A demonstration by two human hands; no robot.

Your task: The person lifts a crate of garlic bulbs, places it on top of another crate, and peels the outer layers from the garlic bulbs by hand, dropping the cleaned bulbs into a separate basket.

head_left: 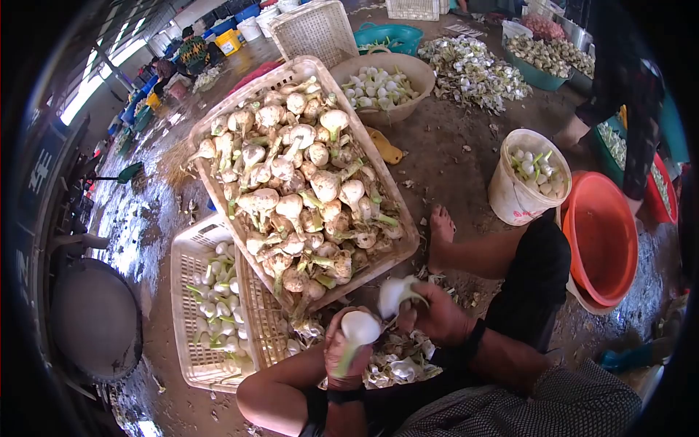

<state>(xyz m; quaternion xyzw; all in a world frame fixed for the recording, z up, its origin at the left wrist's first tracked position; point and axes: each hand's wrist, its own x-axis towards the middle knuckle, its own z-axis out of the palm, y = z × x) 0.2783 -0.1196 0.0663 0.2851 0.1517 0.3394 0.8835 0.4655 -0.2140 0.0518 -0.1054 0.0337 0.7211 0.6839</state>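
Note:
My left hand (336, 355) is closed around a peeled garlic bulb (361, 328), white and smooth, its green stem pointing down across the palm. Close beside it, my right hand (443, 317) pinches a white-and-green piece of garlic skin (395, 296), blurred by motion. Just beyond both hands, a tilted plastic crate (365, 285) is heaped with unpeeled garlic (290, 207), brown-skinned and with cut stems. Loose garlic peelings (399, 370) lie below my hands, between my legs.
A lower crate (182, 320) at left holds peeled garlic bulbs. A white bucket (505, 191) of peeled bulbs and an orange basin (598, 247) stand at right. Farther back are a round tub (389, 113), a peelings heap (473, 69) and a standing person's legs (628, 124).

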